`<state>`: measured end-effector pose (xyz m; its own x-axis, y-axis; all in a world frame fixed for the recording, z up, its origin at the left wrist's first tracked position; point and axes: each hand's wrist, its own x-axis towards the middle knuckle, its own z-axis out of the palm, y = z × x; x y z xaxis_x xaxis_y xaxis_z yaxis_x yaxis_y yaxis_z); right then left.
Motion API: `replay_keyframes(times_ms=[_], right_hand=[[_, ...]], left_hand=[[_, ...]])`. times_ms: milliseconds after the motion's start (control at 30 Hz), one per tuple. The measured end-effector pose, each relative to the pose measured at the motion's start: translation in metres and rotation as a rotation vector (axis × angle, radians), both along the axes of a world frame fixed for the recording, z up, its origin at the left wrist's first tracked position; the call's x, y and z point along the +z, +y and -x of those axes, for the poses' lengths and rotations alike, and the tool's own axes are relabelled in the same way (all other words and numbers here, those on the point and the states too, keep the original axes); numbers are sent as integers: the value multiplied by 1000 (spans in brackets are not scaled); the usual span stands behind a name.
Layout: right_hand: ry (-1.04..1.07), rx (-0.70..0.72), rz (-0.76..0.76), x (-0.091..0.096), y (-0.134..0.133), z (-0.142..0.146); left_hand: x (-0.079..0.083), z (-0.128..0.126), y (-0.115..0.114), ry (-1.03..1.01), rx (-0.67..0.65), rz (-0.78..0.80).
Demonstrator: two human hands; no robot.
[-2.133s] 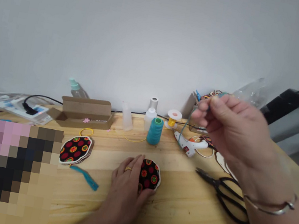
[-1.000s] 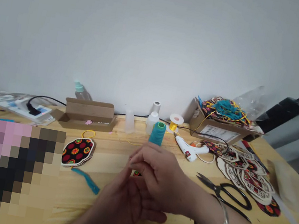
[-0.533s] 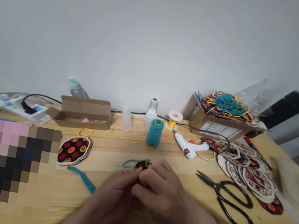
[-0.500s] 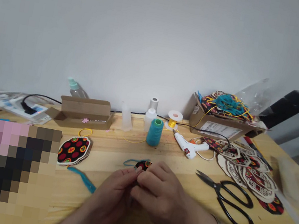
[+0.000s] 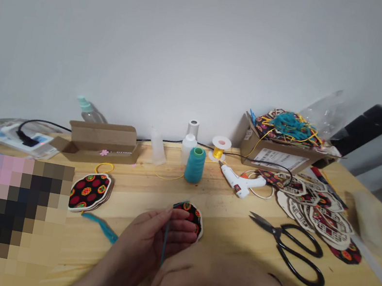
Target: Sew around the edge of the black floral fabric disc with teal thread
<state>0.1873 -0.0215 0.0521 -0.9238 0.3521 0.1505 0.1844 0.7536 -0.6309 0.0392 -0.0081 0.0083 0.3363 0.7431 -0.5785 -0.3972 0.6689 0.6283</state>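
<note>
My left hand [image 5: 154, 235] is turned palm toward me, with a teal thread [image 5: 164, 244] pinched at the thumb and forefinger. Its other fingers lie in front of a black, red and orange patterned piece [image 5: 194, 215] with a pale edge; whether they touch it I cannot tell. Down across the palm the thread runs taut to my right hand [image 5: 189, 280], which is closed on its lower part, with the fingertips hidden. A teal thread cone [image 5: 195, 166] stands beyond the hands. To the right lie black-handled scissors [image 5: 281, 238], their blades slightly apart.
At left are a stack of patterned pieces [image 5: 89, 192], a teal tassel [image 5: 100, 226] and an open cardboard box [image 5: 102, 142]. A white glue gun [image 5: 241, 180], a yellow thread spool [image 5: 220, 147], pale fretwork pieces [image 5: 327, 221] and a filled carton [image 5: 278, 153] occupy the back and right.
My right hand has moved down toward me, away from the left fingertips, drawing the teal thread straight. The left fingers have straightened, and more of the patterned piece shows.
</note>
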Motion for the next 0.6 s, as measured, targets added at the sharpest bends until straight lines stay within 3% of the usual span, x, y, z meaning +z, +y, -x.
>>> replay_keyframes(times_ms=[100, 233, 300, 367, 433, 500, 600], right_hand=[[219, -241, 187, 7, 5, -14], [605, -526, 252, 9, 14, -30], [718, -678, 250, 9, 17, -33], [799, -783, 221, 9, 18, -33], [821, -837, 178, 7, 18, -30], [765, -831, 129, 3, 18, -27], [615, -691, 56, -3, 15, -21]], left_hand=[[2, 1, 2, 195, -45, -188], [7, 4, 3, 786, -162, -573], [6, 5, 1, 1047, -83, -715], [3, 6, -1, 1171, 91, -812], [1, 5, -4, 1073, 177, -815], [0, 4, -7, 762, 38, -652], [2, 1, -10, 163, -186, -264]])
